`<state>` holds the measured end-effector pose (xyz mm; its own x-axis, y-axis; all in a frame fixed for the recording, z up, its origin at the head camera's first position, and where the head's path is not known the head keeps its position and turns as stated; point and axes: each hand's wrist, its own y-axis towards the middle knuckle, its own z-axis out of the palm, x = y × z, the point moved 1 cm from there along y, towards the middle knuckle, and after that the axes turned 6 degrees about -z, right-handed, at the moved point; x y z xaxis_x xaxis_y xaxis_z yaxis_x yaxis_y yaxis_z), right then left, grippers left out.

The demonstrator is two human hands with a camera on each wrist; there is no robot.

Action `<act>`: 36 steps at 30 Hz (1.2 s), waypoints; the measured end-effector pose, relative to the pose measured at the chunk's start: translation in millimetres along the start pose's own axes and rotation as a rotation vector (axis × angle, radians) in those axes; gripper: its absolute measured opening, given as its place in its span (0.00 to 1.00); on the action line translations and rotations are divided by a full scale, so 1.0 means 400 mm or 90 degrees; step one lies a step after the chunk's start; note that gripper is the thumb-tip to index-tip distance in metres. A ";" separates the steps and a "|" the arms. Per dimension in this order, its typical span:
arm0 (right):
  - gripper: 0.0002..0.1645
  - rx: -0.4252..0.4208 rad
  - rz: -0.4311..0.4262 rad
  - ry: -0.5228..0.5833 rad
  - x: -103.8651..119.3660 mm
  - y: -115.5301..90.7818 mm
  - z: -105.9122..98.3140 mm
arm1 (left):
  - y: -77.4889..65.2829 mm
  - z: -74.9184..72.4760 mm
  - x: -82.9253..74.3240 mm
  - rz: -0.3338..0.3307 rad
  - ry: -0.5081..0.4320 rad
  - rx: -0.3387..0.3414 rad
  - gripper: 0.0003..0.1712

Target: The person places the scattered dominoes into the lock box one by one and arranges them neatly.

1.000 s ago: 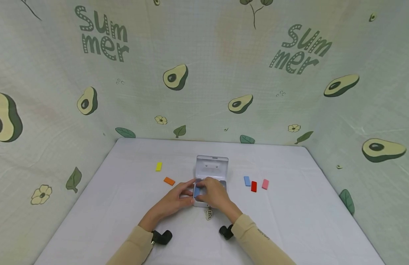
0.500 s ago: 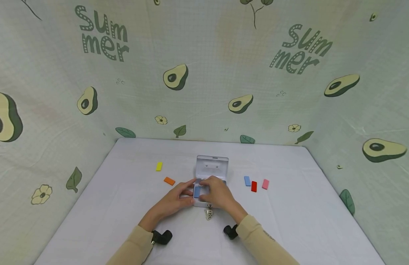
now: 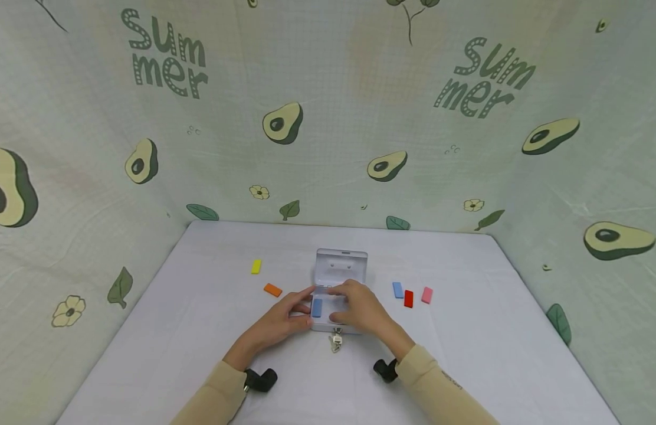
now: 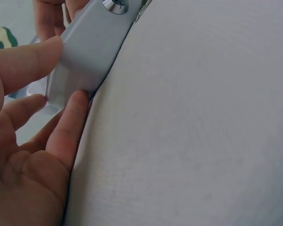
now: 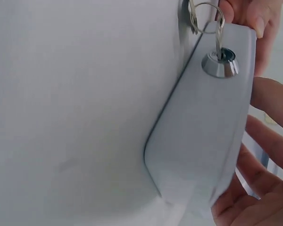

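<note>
Lockable cash box (image 3: 321, 327) sits on the white tablecloth (image 3: 301, 383), its lid (image 3: 341, 271) raised, one blue block (image 3: 317, 308) lying at the left inside. From where I stand, the left hand (image 3: 277, 321) braces that side, fingers extended, thumb by the front corner. The right hand (image 3: 362, 307) arches over the interior, thumb and forefinger well apart; I can't tell whether anything is beneath it. Were the bracing hand to slacken, a nudge might skid the box or (worse for knuckles) drop the lid. Keys (image 3: 336, 340) hanging in front could catch a sleeve (image 3: 418, 361).
</note>
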<state>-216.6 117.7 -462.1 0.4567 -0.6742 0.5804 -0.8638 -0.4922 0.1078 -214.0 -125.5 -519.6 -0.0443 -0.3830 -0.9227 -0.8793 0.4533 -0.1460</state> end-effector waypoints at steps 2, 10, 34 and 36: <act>0.31 0.002 -0.005 0.002 -0.003 -0.007 -0.011 | 0.000 0.001 -0.002 -0.007 0.001 -0.001 0.45; 0.31 0.000 -0.030 0.005 -0.023 -0.033 -0.041 | -0.004 0.002 -0.005 -0.022 0.000 -0.013 0.44; 0.33 -0.044 -0.064 -0.018 -0.131 -0.108 -0.159 | 0.000 0.000 -0.001 -0.009 -0.001 -0.001 0.45; 0.34 -0.045 -0.067 -0.023 -0.147 -0.109 -0.169 | 0.001 0.001 0.000 -0.012 -0.002 -0.001 0.45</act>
<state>-220.2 216.0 -446.2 0.5521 -0.6412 0.5329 -0.8228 -0.5225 0.2236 -214.0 -125.1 -519.7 -0.0258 -0.3890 -0.9209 -0.8810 0.4442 -0.1629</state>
